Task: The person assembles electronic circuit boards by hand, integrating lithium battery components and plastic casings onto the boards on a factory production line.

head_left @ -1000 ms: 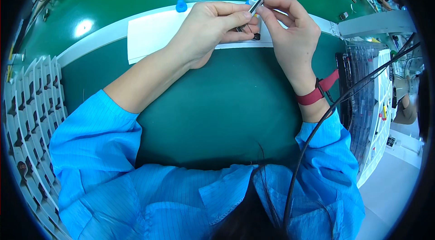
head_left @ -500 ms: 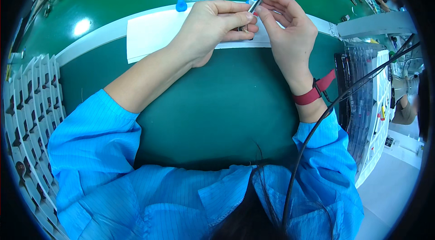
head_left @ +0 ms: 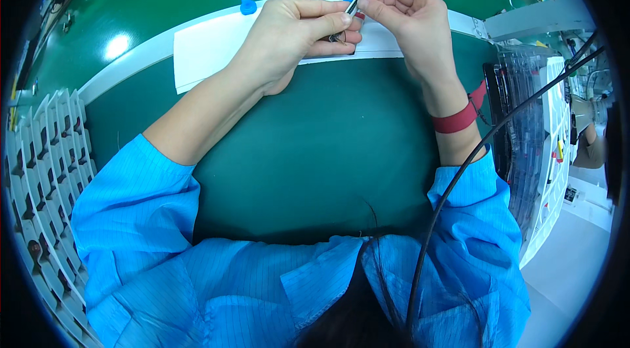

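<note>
Green mat (head_left: 315, 144) spans paper (head_left: 209, 49) edge to sleeves (head_left: 134, 190) — left hand (head_left: 287, 26) pinches a strip (head_left: 355, 4).

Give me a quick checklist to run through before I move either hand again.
1. Slim part secure in the left hand: ok, pinched between thumb and fingers.
2. Right hand touching the part: cannot tell; its thumb and forefinger are at the part's upper end, but contact is unclear.
3. Red wrist strap worn: ok, around the right wrist.
4. White sheet beneath the work: ok, partly hidden by the left hand.
5. Black cable out of the way: not ok, it crosses the right sleeve in this view.
</note>
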Tool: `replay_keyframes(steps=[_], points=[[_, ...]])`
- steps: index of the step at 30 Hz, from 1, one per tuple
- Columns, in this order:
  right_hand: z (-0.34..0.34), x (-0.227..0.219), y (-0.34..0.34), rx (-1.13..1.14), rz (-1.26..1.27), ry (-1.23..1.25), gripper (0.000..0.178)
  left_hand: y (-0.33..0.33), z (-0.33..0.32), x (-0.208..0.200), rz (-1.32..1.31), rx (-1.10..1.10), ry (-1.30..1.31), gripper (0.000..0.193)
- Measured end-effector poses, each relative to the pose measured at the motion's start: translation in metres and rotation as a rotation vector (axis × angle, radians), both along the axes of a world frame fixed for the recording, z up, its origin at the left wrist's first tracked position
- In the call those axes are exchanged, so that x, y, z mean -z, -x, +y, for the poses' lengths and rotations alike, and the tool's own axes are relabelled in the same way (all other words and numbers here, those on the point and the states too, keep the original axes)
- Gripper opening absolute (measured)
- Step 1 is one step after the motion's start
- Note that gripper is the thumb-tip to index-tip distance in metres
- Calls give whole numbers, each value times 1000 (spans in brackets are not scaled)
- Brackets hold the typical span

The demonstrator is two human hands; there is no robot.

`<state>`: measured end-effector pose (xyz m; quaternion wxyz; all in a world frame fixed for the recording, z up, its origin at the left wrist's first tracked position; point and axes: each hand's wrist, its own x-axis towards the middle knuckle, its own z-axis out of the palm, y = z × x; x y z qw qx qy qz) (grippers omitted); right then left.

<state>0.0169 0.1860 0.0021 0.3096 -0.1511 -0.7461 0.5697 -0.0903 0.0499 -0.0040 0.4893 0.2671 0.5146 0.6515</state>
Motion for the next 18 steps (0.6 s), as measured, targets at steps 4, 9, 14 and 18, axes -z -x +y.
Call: replay_keyframes(steps=[4,9,14,18], points=[[6,-3,-2,-98,-54,105,26,-1,1,0,22,18,-6,25],[4,2,-2,-55,-21,80,22,0,3,-1,26,15,-2,26],[-14,4,0,132,106,-686,16,0,0,-2,-31,-44,-27,25],[-16,5,-2,142,111,-705,19,-3,0,-3,-51,-82,-41,24]])
